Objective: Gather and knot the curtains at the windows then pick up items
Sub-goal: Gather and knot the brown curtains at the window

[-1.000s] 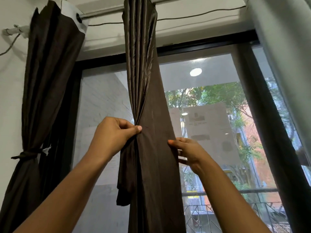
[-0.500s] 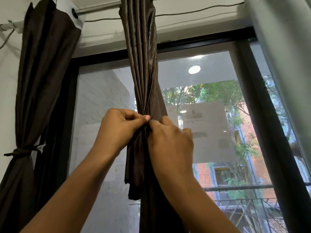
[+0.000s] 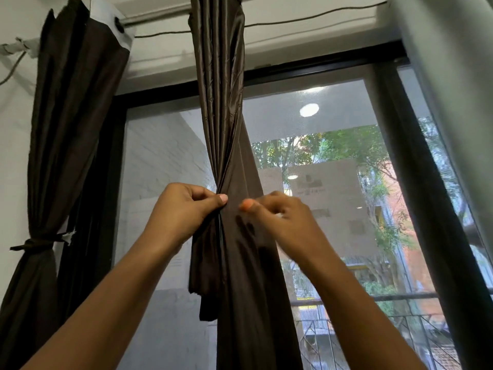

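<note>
Frame centre: a dark brown satin curtain hangs before the window. The left hand clenches its gathered folds; the blurred right hand pinches its right edge with curled fingers.

Centre curtain hangs before window; tied curtain left of it; left hand, right hand on its sides.

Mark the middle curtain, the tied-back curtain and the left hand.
middle curtain [image 3: 218,102], head view, upper gathered folds
tied-back curtain [image 3: 69,116], head view, upper folds
left hand [image 3: 186,209], head view, its back
</note>
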